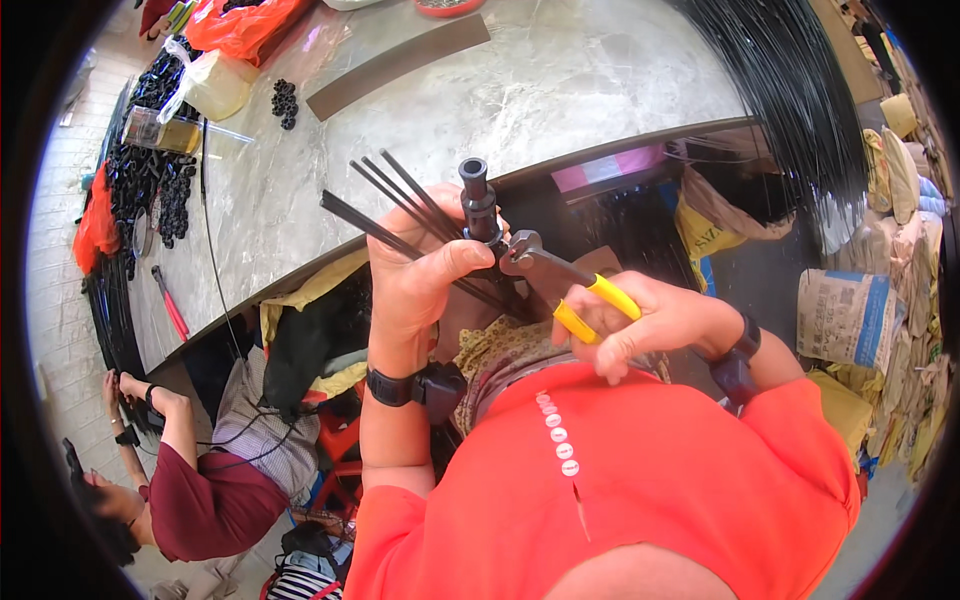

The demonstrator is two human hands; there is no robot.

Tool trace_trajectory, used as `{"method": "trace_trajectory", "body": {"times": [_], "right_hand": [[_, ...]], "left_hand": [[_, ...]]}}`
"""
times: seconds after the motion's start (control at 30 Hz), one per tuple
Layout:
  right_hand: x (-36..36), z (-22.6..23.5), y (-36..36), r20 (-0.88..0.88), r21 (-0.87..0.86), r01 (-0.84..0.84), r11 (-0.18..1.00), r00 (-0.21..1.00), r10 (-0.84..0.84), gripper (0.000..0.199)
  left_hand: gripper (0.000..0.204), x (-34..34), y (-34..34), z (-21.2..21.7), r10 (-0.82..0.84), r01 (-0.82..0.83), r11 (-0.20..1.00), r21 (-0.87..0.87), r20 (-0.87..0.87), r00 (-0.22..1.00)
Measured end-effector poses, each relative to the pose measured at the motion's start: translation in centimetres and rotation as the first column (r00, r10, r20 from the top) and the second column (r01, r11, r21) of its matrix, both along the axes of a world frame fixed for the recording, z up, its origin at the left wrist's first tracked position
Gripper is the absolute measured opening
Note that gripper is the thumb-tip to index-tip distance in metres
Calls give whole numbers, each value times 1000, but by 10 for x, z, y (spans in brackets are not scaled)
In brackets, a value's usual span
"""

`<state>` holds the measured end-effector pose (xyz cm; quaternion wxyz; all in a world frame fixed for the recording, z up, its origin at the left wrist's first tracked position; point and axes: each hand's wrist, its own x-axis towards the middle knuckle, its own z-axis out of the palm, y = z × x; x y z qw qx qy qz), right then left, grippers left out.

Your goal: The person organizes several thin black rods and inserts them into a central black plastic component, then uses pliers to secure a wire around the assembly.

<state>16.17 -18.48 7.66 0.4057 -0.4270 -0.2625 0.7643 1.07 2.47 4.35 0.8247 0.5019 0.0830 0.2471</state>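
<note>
My left hand (pixel 425 270) is closed around what looks like a black umbrella frame (pixel 481 212), its round hollow tube end pointing up. Several thin black ribs (pixel 385 192) fan out to the left between and behind the fingers. My left thumb presses against the side of the tube. In my right hand (pixel 655 315) are pliers (pixel 548 264) with yellow handles, gripped with the handles slightly apart. The metal jaws touch or nearly touch the frame just below the tube, beside my left thumb. Exactly what lies between the jaws is too small to tell.
The grey table (pixel 600 75) carries a curved brown strip (pixel 400 65), a cluster of small black parts (pixel 285 104) and red-handled pliers (pixel 170 303). Long black rods (pixel 790 80) hang over its right edge. A co-worker in dark red (pixel 215 505) handles black rods at left.
</note>
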Motion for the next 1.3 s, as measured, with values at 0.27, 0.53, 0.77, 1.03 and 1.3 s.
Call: {"method": "trace_trajectory", "body": {"times": [0.27, 0.53, 0.77, 1.03, 1.3], "right_hand": [[0, -27, 12, 156, 29, -36, 999, 987, 31, 40], [-2, -22, 10, 674, 634, -335, 697, -203, -711, 81], [-7, -25, 5, 717, 585, -285, 759, -257, -649, 69], [-7, -14, -1, 783, 518, 4, 855, 400, -476, 44], [1, 8, 1, 744, 278, -46, 959, 642, -185, 38]], "left_hand": [[29, 5, -6, 2, 87, -86, 996, 26, -50, 995], [30, 0, -5, 4, 211, -209, 978, 25, -91, 973], [30, 1, -5, 5, 198, -190, 978, 90, -103, 975], [29, 3, -1, 3, 119, -117, 992, 50, -49, 992], [29, -1, -3, 7, 71, -72, 997, -25, -40, 997]]}}
